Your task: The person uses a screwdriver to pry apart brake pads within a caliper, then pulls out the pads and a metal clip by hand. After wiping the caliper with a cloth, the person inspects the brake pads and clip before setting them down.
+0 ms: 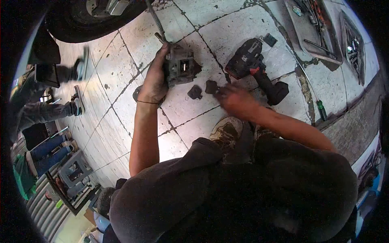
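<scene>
My left hand [156,77] is wrapped round the side of a dirty brake caliper [180,67], held above the tiled floor. A hose [154,18] runs up from the caliper's top toward the wheel. One small dark brake pad [195,92] lies on the floor just below the caliper. My right hand [237,101], slightly blurred, has its fingers closed at the edge of a second brake pad [211,86]. To the right of that hand lies a black cordless impact wrench [247,58] with a socket at its nose.
A tyre [77,24] stands at the upper left. Metal trays [298,24] with tools lie at the upper right, near a long green-handled screwdriver [321,109]. Other people's legs [44,111] are at the left, above a grey stool [75,172].
</scene>
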